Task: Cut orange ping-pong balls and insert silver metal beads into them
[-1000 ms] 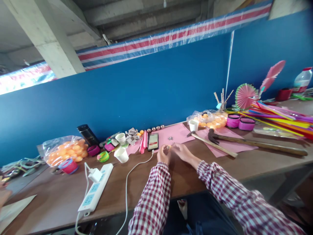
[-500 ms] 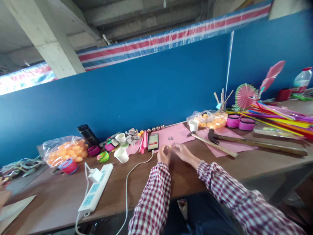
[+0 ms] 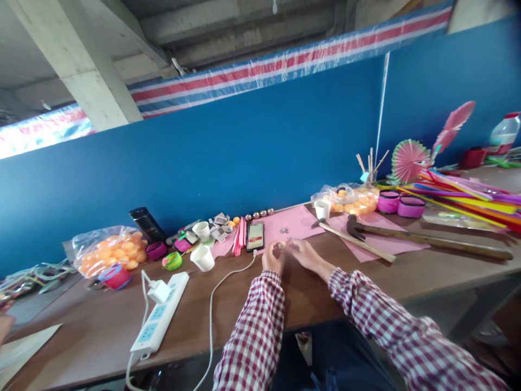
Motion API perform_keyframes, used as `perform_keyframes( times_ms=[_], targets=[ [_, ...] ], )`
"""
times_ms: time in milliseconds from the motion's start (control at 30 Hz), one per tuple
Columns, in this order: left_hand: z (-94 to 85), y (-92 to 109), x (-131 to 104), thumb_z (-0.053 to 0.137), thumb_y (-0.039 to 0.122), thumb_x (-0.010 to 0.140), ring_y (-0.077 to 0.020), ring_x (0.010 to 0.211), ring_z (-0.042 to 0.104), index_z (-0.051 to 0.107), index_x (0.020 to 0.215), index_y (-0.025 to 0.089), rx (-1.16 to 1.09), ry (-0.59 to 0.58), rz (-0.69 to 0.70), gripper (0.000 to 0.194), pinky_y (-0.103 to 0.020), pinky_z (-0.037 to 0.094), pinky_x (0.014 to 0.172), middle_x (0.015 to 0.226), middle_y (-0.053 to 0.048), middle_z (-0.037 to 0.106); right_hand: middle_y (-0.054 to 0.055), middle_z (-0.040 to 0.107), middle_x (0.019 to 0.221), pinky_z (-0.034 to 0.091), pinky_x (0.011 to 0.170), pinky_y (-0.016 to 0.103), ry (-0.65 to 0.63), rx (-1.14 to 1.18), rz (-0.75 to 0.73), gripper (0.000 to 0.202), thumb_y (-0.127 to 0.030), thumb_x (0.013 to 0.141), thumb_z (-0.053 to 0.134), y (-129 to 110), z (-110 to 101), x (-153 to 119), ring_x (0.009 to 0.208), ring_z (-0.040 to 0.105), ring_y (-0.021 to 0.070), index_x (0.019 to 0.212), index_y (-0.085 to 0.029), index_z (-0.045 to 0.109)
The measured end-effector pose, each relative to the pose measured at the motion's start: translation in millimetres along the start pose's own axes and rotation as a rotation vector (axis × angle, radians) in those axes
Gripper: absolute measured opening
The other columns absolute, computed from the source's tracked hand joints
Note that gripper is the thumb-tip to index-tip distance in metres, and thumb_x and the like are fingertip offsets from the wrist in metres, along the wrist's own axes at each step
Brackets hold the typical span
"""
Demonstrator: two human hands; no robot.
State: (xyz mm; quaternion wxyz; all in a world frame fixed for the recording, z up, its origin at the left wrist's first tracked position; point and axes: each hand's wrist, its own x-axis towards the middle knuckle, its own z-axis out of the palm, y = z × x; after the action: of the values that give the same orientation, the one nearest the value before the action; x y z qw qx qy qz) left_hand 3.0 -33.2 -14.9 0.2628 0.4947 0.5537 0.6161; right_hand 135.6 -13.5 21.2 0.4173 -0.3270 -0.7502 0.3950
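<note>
Holds small shiny piece [image 3: 280, 246] in curled left hand [image 3: 272, 259]; probably light, slippery, best pinched at edges; cannot tell grip of right hand [image 3: 304, 254]

Item [image 3: 281, 246] at left hand [image 3: 272, 257] too small to tell; right hand [image 3: 304, 253] fingertips blurred. Phone [image 3: 255, 237] screen pixelated. Strips [image 3: 474, 196], right, and sheet [image 3: 27, 350], near left, cut off by edges.
</note>
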Motion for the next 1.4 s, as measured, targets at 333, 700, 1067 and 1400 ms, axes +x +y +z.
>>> perform_keyframes(
  times_ms=[333,700,1067,1400],
  targets=[
    [0.3,3.3,-1.1,0.061,0.007,0.058,-0.0175,0.085,0.062,0.057,0.090,0.015,-0.046,-0.016,-0.024,0.033,-0.028,0.051,0.073,0.091,-0.008,0.064,0.006,0.065,0.076,0.043,0.064,0.025,-0.017,-0.012,-0.008,0.031,-0.039,0.075,0.049,-1.6,0.0,-0.4,0.070,0.058,0.0166,0.081,-0.013,0.063],
    [0.4,3.0,-0.9,0.061,0.007,0.058,-0.0162,0.081,0.062,0.057,0.088,0.016,-0.051,-0.009,-0.017,0.031,-0.028,0.051,0.074,0.087,-0.007,0.064,0.006,0.065,0.078,0.044,0.067,0.027,-0.012,-0.007,-0.018,0.029,-0.039,0.075,0.050,0.8,0.0,-0.6,0.071,0.058,0.0170,0.079,-0.013,0.063],
    [1.2,3.3,-0.9,0.062,0.007,0.057,-0.0169,0.082,0.063,0.058,0.087,0.016,-0.045,-0.001,-0.037,0.031,-0.028,0.051,0.073,0.088,-0.006,0.065,0.006,0.065,0.078,0.044,0.068,0.026,-0.013,-0.054,-0.031,0.031,-0.040,0.076,0.049,1.5,-0.4,0.3,0.072,0.058,0.0171,0.080,-0.013,0.063],
    [-0.1,5.7,-1.4,0.059,0.003,0.057,-0.0156,0.080,0.062,0.060,0.085,0.016,-0.035,-0.006,-0.021,0.031,-0.027,0.051,0.072,0.083,-0.005,0.065,0.007,0.066,0.079,0.044,0.067,0.027,-0.025,-0.051,-0.009,0.031,-0.040,0.075,0.051,1.7,-0.6,0.1,0.072,0.059,0.0185,0.079,-0.012,0.064]
  ],
)
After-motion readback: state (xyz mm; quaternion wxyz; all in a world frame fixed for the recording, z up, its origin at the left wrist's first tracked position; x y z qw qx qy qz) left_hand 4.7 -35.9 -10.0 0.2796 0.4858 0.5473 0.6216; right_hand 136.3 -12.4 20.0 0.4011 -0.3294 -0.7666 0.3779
